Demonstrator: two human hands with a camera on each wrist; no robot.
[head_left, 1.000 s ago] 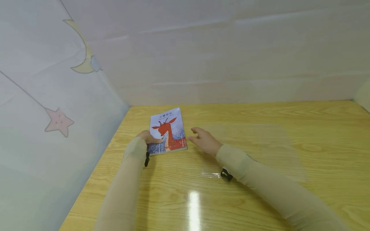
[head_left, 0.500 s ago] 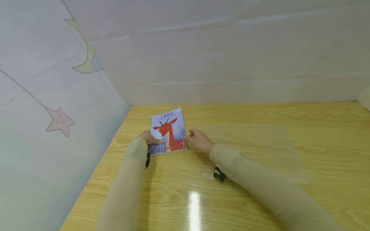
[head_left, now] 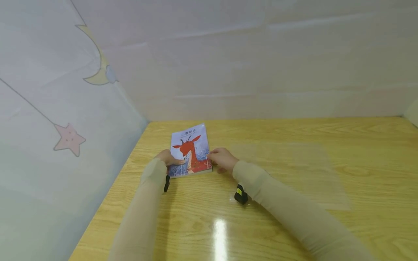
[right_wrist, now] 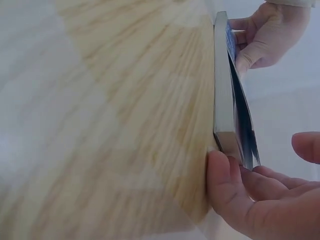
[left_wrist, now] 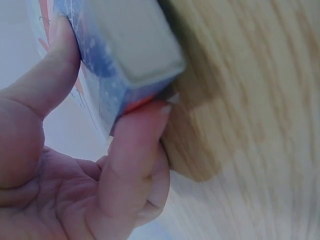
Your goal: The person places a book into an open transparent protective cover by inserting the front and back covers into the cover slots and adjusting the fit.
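A paperback book (head_left: 191, 148) with a red deer on its pale blue cover lies on the table's left half. My left hand (head_left: 166, 157) grips its left edge. In the left wrist view the thumb (left_wrist: 55, 70) presses on the cover, while the curled fingers (left_wrist: 135, 160) meet the spine at the tabletop. At the opposite edge is my right hand (head_left: 223, 159). Its fingers (right_wrist: 230, 185) touch the book's side in the right wrist view, with the thumb (right_wrist: 306, 146) raised clear of it. Along that edge the cover stands slightly apart from the pages.
A clear plastic sheet or sleeve (head_left: 313, 177) lies flat on the wooden table (head_left: 192, 217), partly under my right forearm. Pale walls rise behind the table (head_left: 261, 72) and at its left, with a moon (head_left: 101, 74) and a star (head_left: 69, 139) printed on the left one.
My right hand has moved left, from just beside the book to contact with its right edge. The left hand keeps its grip, and the book stays nearly in place.
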